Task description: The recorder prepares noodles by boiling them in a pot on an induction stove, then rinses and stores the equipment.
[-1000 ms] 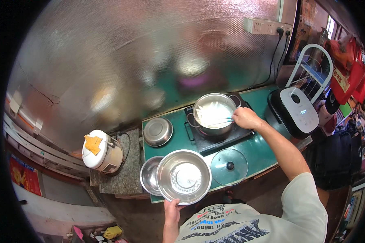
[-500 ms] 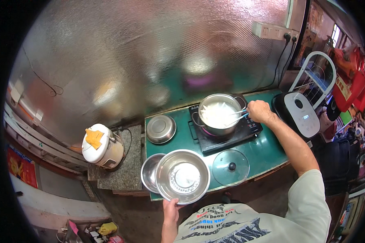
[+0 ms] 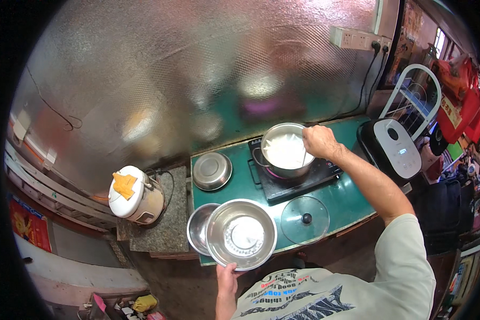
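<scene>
My left hand (image 3: 226,277) grips the near rim of a steel basin (image 3: 264,245), thumb over the edge. The basin holds nothing but reflections and overlaps a smaller steel bowl (image 3: 196,229) at the table's front edge. My right hand (image 3: 319,141) is closed over the right side of a steel pot (image 3: 261,156), holding chopsticks (image 3: 304,158) that point down into it. White pieces (image 3: 285,146) lie in pale liquid in the pot. Beneath it is a black electric cooktop (image 3: 282,193). The tips of the chopsticks are hidden in the liquid.
A glass lid (image 3: 293,226) with a black knob lies in front of the cooktop. An upturned steel bowl (image 3: 212,170) sits left of it. A white rice cooker (image 3: 144,197) stands on a stone slab (image 3: 162,237); a black-and-white appliance (image 3: 394,152) is at right.
My right hand has moved left over the pot's edge, and the chopsticks have swung from slanting to nearly upright. My left hand still holds the basin in about the same place.
</scene>
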Demonstrator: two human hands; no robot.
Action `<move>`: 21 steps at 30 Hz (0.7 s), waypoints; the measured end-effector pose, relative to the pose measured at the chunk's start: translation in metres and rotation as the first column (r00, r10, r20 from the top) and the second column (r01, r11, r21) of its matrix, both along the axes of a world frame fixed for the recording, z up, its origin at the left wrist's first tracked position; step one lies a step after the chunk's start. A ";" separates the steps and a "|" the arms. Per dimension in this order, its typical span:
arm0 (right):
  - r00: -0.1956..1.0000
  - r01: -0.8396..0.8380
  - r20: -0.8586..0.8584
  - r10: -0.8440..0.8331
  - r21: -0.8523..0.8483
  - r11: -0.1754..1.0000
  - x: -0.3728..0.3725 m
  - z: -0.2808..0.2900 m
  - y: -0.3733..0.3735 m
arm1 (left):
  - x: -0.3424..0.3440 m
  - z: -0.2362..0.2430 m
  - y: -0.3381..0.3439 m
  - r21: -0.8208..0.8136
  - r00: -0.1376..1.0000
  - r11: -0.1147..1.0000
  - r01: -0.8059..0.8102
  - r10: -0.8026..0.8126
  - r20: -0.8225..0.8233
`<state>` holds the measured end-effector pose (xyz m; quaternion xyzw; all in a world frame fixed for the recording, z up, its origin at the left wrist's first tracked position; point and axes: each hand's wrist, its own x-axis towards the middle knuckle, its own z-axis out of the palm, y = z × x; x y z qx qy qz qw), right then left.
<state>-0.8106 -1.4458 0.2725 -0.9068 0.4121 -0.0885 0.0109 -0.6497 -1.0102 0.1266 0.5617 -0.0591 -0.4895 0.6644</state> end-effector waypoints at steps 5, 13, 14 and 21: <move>0.934 0.039 0.346 -0.091 0.156 0.987 0.000 -0.034 -0.016 | 0.001 -0.003 0.002 0.018 1.000 1.000 0.009 -0.009 0.013; 0.854 0.006 0.440 -0.279 0.527 0.850 0.003 -0.061 -0.021 | 0.002 -0.005 0.001 0.022 1.000 1.000 -0.004 0.004 0.011; 0.879 0.030 0.386 -0.281 0.542 0.840 0.002 -0.060 -0.020 | 0.002 -0.005 0.001 0.022 1.000 1.000 -0.003 0.002 0.014; 0.780 0.026 0.543 -0.311 0.469 0.883 -0.015 -0.029 -0.024 | 0.000 -0.003 0.001 0.029 1.000 1.000 -0.009 0.009 0.013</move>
